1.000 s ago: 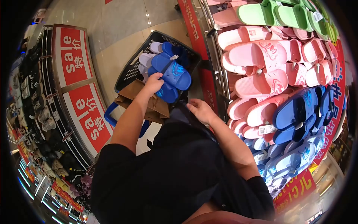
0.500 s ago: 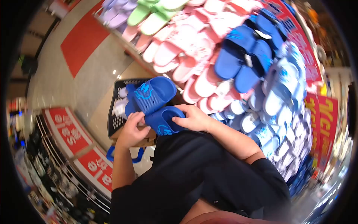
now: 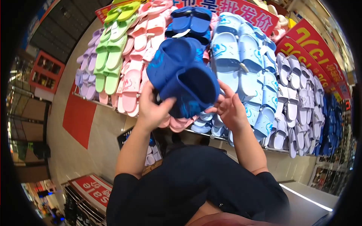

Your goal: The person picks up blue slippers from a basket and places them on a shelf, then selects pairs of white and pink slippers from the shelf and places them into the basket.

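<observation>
A pair of dark blue slide slippers (image 3: pixel 192 84) with bright blue printed markings is held up in front of me, soles tilted away. My left hand (image 3: pixel 152 107) grips their lower left side, thumb across the front and fingers partly hidden behind. At the right edge of the nearer slipper, my right hand (image 3: pixel 230 107) has its curled fingers against the rim, its thumb raised off it. Just behind the pair, more dark blue slippers (image 3: pixel 190 19) lie on the display, beside rows of pink slippers (image 3: pixel 132 81) and light blue slippers (image 3: pixel 226 56).
Green slippers (image 3: pixel 113 56) and purple slippers (image 3: pixel 88 81) fill the display's left side; grey-lilac slippers (image 3: pixel 298 101) lie to the right. A black basket (image 3: pixel 124 137) with pale slippers inside sits low by the display. A red sale sign (image 3: pixel 92 190) stands at lower left.
Both hands have lifted the blue slippers up and away from the basket, over the display edge. My view has turned, so the display now spans the front.
</observation>
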Available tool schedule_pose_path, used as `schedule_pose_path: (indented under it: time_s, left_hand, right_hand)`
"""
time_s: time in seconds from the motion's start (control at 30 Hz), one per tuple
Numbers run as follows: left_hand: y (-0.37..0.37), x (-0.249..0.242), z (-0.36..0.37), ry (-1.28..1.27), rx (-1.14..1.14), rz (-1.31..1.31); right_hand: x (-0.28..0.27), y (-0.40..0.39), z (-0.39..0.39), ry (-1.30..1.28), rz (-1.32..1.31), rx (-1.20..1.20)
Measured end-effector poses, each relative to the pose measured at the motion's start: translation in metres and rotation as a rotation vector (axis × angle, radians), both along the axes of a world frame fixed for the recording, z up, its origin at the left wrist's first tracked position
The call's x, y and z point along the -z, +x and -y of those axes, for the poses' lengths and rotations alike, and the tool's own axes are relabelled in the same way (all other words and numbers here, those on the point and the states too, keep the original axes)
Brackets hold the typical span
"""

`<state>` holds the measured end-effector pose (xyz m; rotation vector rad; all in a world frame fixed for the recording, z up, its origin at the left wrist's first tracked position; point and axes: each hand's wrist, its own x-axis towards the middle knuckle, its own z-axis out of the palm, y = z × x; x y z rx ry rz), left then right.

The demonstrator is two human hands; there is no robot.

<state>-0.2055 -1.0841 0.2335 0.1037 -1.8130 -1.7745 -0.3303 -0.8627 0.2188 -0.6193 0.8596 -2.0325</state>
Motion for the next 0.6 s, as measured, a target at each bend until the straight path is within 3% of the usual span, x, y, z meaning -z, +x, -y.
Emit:
schedule_pose_path:
  time_s: [0.07, 0.2, 0.27, 0.33, 0.37, 0.47, 0.6]
  left_hand:
    - [-0.048, -0.017, 0.013, -0.009, -0.041, 0.008]
    - [-0.153, -0.051, 0.039, -0.297, -0.300, 0.177]
    - [-0.226, -0.020, 0.077, -0.423, -0.443, 0.239]
    - [-0.257, -0.004, 0.085, -0.311, -0.286, 0.493]
    - [-0.269, 0.019, 0.090, -0.342, -0.391, 0.442]
    - [-0.277, 0.049, 0.104, -0.441, -0.395, 0.370]
    - [-0.213, 0.040, 0.081, -0.368, -0.319, 0.073]
  right_hand:
    - [-0.001, 0.002, -0.023, 0.147, -0.172, 0.170]
    - [0.024, 0.007, -0.064, 0.227, -0.117, 0.183]
    - [0.034, 0.014, -0.076, 0.301, -0.131, 0.228]
    - [0.044, 0.018, -0.086, 0.298, -0.108, 0.188]
    - [0.048, 0.021, -0.091, 0.323, -0.117, 0.180]
    - [0.059, 0.025, -0.097, 0.354, -0.144, 0.086]
    - [0.071, 0.026, -0.092, 0.424, -0.130, -0.073]
